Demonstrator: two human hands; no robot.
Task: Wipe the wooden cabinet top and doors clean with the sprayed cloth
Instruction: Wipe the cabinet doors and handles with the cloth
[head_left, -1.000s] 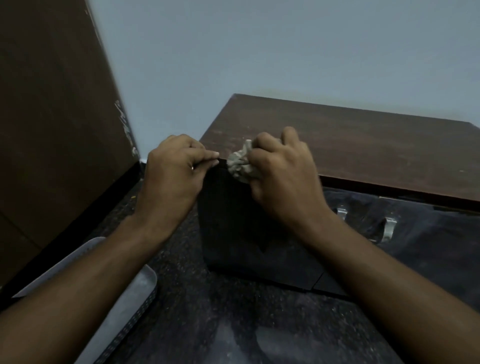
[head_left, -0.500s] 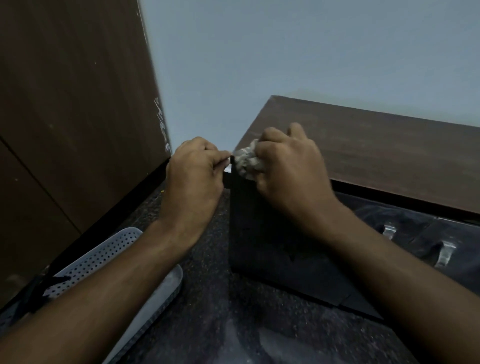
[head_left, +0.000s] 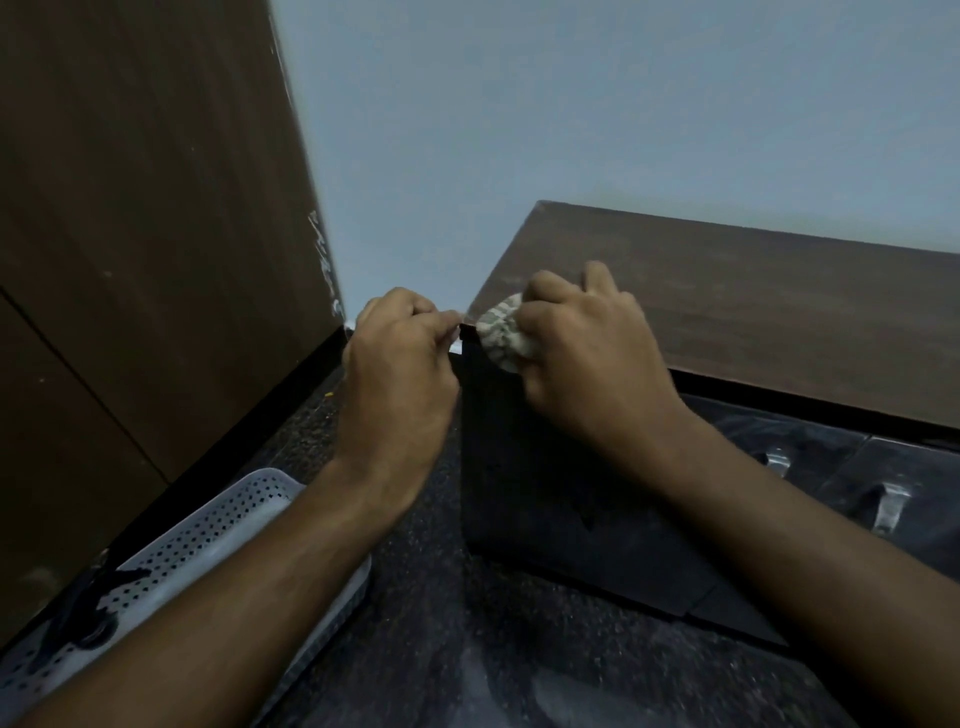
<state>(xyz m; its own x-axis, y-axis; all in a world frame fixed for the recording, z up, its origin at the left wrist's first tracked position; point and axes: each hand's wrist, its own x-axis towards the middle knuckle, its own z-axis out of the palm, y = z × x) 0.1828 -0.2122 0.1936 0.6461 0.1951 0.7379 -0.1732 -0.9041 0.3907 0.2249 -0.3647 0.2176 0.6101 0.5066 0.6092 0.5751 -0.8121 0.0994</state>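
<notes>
Both hands unmoved: right hand (head_left: 582, 353) grips cloth (head_left: 501, 332), cabinet (head_left: 727, 306) corner

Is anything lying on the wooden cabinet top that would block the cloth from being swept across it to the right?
Nothing visible does. The right hand grips the bunched cloth at the near left corner of the cabinet top, and the wood to its right shows bare. The left hand pinches the open door's top edge, left of that path.
</notes>
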